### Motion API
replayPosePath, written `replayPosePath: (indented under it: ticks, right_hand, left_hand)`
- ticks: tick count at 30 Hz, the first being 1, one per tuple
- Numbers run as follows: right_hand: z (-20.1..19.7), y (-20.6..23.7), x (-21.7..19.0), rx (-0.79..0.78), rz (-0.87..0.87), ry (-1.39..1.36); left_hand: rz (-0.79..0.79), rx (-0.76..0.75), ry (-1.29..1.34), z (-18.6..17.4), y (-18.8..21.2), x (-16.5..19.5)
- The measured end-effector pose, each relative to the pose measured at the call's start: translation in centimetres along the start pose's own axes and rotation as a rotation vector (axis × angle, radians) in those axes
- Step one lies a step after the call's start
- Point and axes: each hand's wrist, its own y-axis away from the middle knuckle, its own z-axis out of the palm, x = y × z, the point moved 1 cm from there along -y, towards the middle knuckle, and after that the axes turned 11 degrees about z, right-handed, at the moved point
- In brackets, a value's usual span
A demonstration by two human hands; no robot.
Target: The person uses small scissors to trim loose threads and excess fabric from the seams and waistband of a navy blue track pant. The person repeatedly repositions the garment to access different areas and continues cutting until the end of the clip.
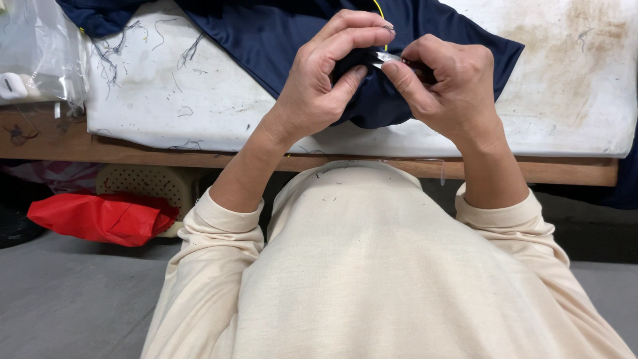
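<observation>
Head camera looks down on two raised hands that meet over the edge of a white padded table (199, 100). The left hand (319, 80) is curled, thumb and fingers closed on a fold of dark navy garment (279, 33), which it lifts from the table. The right hand (445, 83) is just beside it, almost touching, with fingers closed around a small metal thread clipper (385, 58); only its shiny tip shows between the two hands, at the cloth. Both forearms come up from cream sleeves (219, 219).

A clear plastic bag (40, 46) lies at the left end of the table; what is inside I cannot tell well. Below the table stands a beige perforated basket (146, 183), with a red bag (100, 216) in front of it.

The garment is smooth navy fabric, spread across the table top, with a thin yellow thread (380, 10) near the hands. Loose dark thread bits (113, 46) lie on the white surface.
</observation>
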Motion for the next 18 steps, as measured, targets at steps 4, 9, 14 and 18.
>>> replayPosePath:
  ticks: [4,9,14,18]
  right_hand:
    - [0.2,0.0,0.0,0.030,-0.069,0.057]
    - [-0.5,-0.1,0.1,0.056,-0.140,0.059]
    - [-0.9,-0.9,1.2,-0.094,0.259,-0.639]
    - [1.4,-1.5,2.7,-0.435,0.414,-0.829]
  left_hand:
    - [0.014,-0.014,-0.008,0.3,0.0,-0.1]
    - [0.010,-0.005,-0.009,0.2,0.1,0.1]
    - [-0.031,0.009,0.140,-0.7,0.4,0.4]
    - [-0.080,0.027,0.239,-1.1,1.1,-0.1]
